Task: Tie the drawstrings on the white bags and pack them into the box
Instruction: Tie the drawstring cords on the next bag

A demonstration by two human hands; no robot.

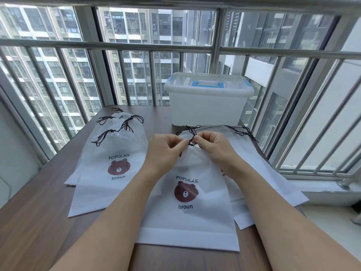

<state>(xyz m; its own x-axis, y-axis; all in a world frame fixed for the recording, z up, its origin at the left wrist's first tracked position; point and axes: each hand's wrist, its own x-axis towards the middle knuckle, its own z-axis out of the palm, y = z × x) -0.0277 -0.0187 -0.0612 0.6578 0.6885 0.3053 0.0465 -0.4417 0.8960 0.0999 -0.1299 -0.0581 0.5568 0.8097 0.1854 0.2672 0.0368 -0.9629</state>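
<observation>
Two bare forearms reach from the near edge over a dark wood-grain bench, meeting above a white bag printed with a brown bear face and the words "POPULAR" and "broun". That bag lies flat at the centre of the bench, its bottom hem toward the camera and its gathered mouth at the far end. At the mouth, the left hand and the right hand come together, the fingers of each curled in and pinching the dark drawstring, which stands up in a small loop between them. More white bags lie fanned beneath and to the right of this one, their black cords spread at the far end. To the left, a separate pile of bear-print bags rests with cords bunched at its far end. Beyond the hands, at the far edge of the bench, sits a translucent plastic box with its lid on and a blue handle and clips. Behind it, a metal railing and windows look onto high-rise apartment blocks.
</observation>
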